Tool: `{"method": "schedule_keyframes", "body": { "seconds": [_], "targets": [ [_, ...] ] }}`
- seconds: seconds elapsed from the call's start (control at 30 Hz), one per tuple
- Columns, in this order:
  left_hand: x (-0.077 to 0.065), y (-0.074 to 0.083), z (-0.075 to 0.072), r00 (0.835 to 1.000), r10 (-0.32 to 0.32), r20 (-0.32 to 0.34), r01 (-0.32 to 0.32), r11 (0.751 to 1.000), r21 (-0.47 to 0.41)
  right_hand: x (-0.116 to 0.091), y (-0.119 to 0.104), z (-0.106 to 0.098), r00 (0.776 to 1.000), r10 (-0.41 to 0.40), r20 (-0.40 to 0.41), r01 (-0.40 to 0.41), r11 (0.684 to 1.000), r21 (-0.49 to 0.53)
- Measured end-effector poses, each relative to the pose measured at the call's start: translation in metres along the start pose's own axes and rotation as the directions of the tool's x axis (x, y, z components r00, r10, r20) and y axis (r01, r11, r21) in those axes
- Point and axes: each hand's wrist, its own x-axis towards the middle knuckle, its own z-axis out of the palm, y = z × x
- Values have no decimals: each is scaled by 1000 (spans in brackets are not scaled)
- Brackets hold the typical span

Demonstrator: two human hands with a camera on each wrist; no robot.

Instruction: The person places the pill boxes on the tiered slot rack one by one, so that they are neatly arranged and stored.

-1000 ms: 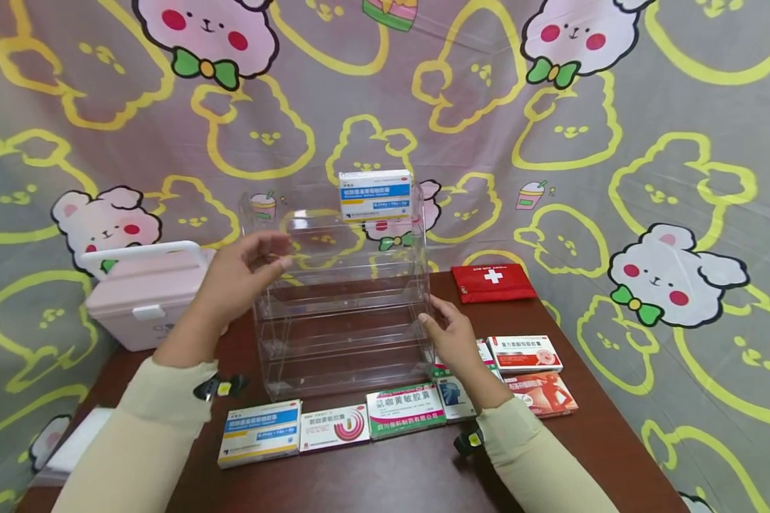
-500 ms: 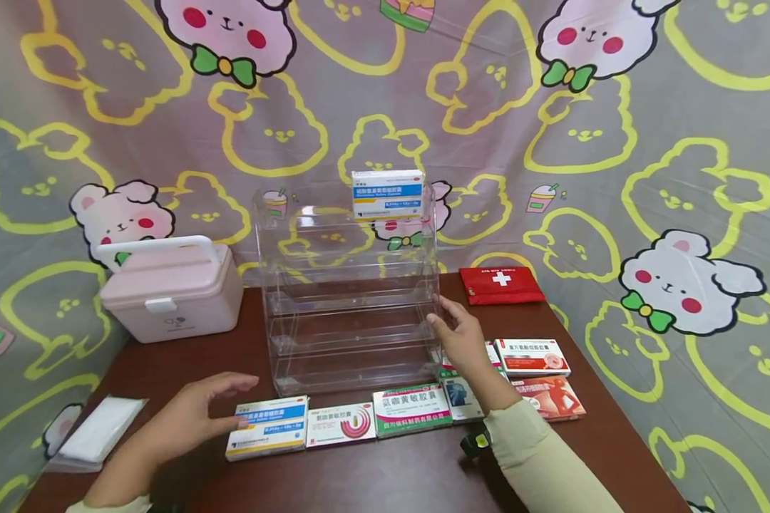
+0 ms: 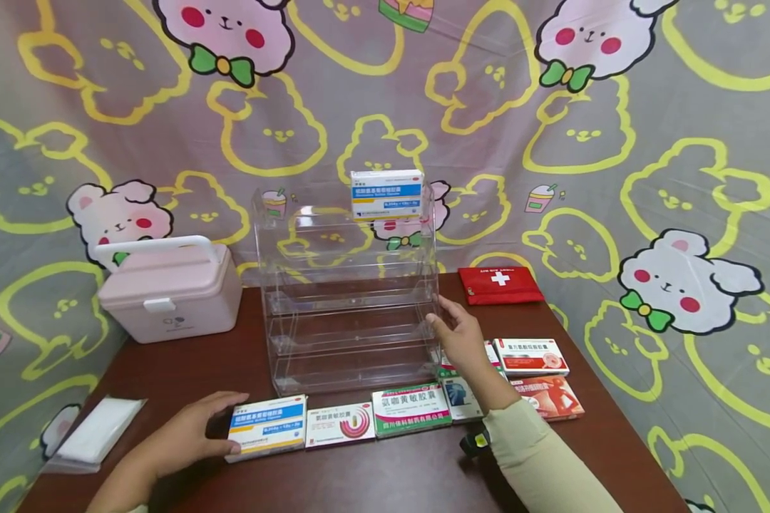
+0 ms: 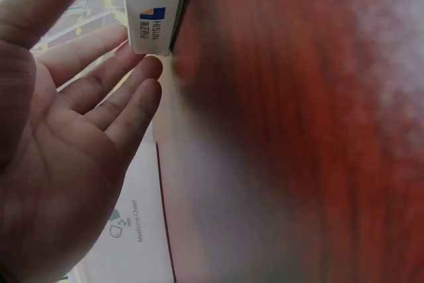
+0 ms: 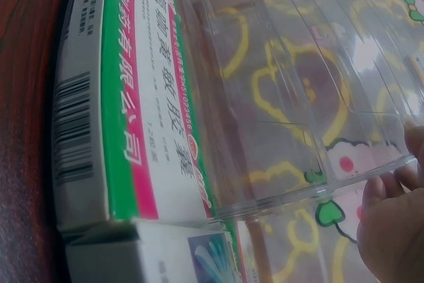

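My left hand (image 3: 182, 438) is at the left end of a blue, white and yellow medicine box (image 3: 271, 427) on the table, thumb at its near corner and fingers at its far one. In the left wrist view the fingers (image 4: 129, 107) are extended beside the box's white end (image 4: 154, 21). A clear tiered display rack (image 3: 353, 303) stands behind the front boxes. My right hand (image 3: 465, 342) grips the rack's right side edge, as the right wrist view also shows. A second blue and white medicine box (image 3: 388, 196) stands on the rack's top tier, at the right.
A pink-and-white medicine box (image 3: 340, 425) and a green-and-white one (image 3: 412, 408) continue the front row. More boxes, including a red-and-white one (image 3: 531, 355), lie at right. A pink medicine chest (image 3: 173, 299), a red first aid pouch (image 3: 500, 285) and a white packet (image 3: 99, 431) surround them.
My left hand has come down from the rack's left side to the left end of the front blue and white box. The right hand has stayed on the rack's edge.
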Motion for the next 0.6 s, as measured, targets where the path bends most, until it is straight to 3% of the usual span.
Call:
{"method": "schedule_keyframes", "body": {
  "seconds": [0.3,0.53,0.6],
  "targets": [
    [1,4,2,999,-38,36,37,999,14,0,1,0,1000,-19,2,19,1000,10],
    [1,11,-1,992,-123,17,123,992,4,0,2,1,997,-75,-5,75,997,32],
    [-2,12,-3,993,-114,11,114,993,-33,0,2,1,997,-74,-6,74,997,29]
  ]
}}
